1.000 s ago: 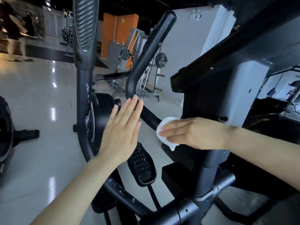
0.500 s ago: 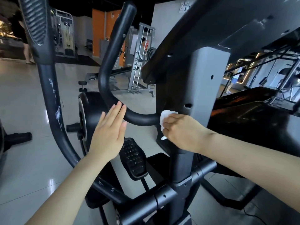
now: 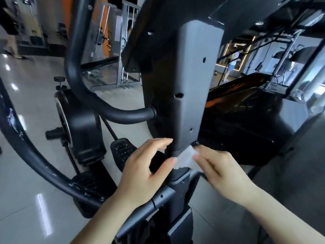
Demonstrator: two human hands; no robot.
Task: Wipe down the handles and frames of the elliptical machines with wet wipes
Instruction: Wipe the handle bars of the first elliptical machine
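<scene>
wet wipe held at the base of the elliptical's grey column cover, both hands on it.

the right hand (image 3: 223, 170) pinches the right edge of the wet wipe (image 3: 186, 156), pressed against the narrow black post just below the grey column cover (image 3: 191, 88). the left hand (image 3: 142, 173) has its fingers loosely curled, thumb tip touching the wipe's left edge; whether it actually grasps the wipe cannot be told. the curved black handlebar (image 3: 84, 88) joins the column on the left, above the hands. a black pedal (image 3: 123, 152) sits just left of the left hand; the flywheel housing (image 3: 82, 125) stands further left on the glossy floor (image 3: 26, 191).
</scene>
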